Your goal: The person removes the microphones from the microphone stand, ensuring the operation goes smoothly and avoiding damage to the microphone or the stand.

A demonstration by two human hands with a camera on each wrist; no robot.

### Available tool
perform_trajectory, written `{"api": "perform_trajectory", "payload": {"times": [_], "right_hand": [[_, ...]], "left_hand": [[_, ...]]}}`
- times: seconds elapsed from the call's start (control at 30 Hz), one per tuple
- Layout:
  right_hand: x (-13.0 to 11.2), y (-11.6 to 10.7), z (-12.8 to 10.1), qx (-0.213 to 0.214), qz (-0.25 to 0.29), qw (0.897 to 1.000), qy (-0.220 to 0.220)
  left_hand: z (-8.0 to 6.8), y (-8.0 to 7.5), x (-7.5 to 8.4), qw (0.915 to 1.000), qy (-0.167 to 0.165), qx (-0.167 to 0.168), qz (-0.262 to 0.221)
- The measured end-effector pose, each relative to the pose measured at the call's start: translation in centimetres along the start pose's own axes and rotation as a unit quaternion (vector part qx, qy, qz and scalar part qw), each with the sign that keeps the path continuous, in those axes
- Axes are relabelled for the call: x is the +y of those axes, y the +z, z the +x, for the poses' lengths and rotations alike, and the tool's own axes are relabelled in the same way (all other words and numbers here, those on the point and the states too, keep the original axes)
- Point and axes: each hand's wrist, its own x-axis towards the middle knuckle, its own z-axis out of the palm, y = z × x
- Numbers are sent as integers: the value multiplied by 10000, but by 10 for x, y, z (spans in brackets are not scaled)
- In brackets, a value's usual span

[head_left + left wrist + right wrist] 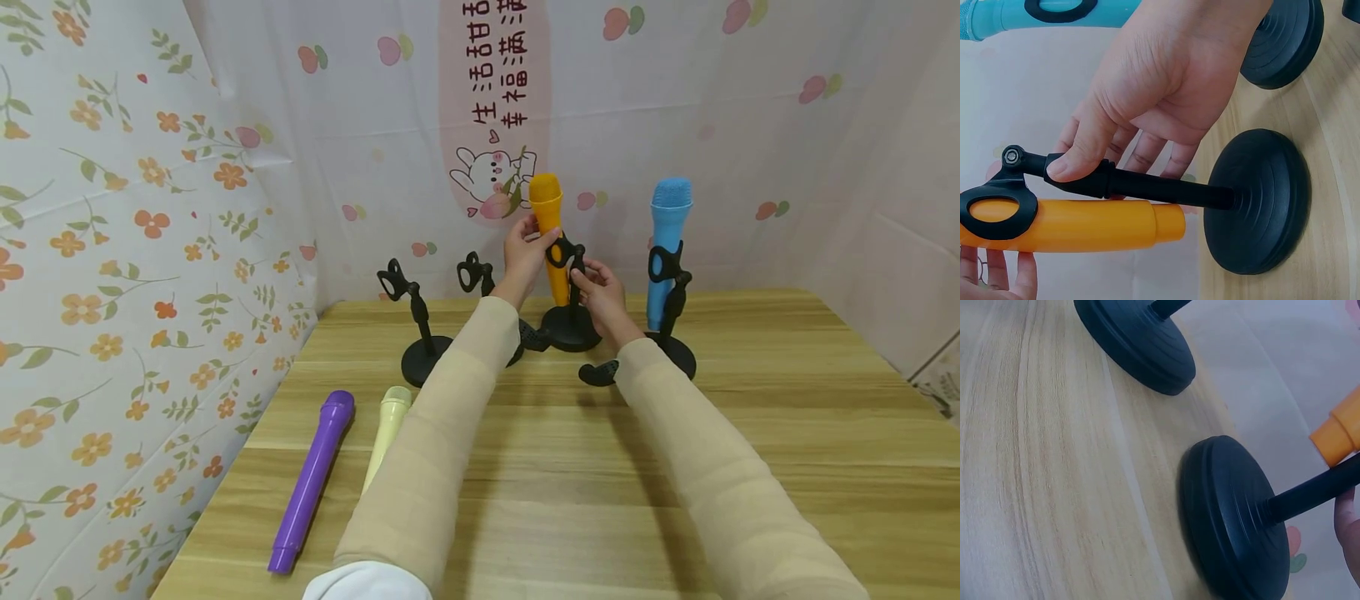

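Note:
Upright in the clip of a black microphone stand (pixel 572 332) is an orange microphone (pixel 545 200), its lower end beside the pole. My left hand (pixel 527 254) holds the microphone's body at clip height. In the left wrist view its fingers (pixel 996 275) lie along the microphone's side. My right hand (pixel 602 296) grips the stand's pole, thumb on the thicker collar (pixel 1082 178). The round base (pixel 1257 203) rests on the table. In the right wrist view, the base (pixel 1235 519), the microphone's orange end (pixel 1338 434) and part of a finger (pixel 1349 531) show.
To the right, a blue microphone (pixel 670 225) sits in another stand (pixel 677 354). Two stands with bare clips (pixel 393 279) (pixel 472 272) are on the left, one partly behind my left arm. A purple microphone (pixel 313 479) and a pale yellow microphone (pixel 390 421) lie on the wooden table (pixel 540 500).

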Motion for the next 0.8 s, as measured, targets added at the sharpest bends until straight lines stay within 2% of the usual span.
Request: {"api": "perform_trajectory", "payload": {"times": [0.27,0.47,0.8], "right_hand": [[-6,-1,-5,-96,51,9999,16],[-8,-3,-12,-179,-42,9998,16],[-18,-3,-30,-346,68,9994,10]], "left_hand": [[-6,-4,5,10000,-10,-70,-60],[-13,-10,9,9992,-80,-271,-266],[-27,-17,19,9977,17,-469,-499]]}}
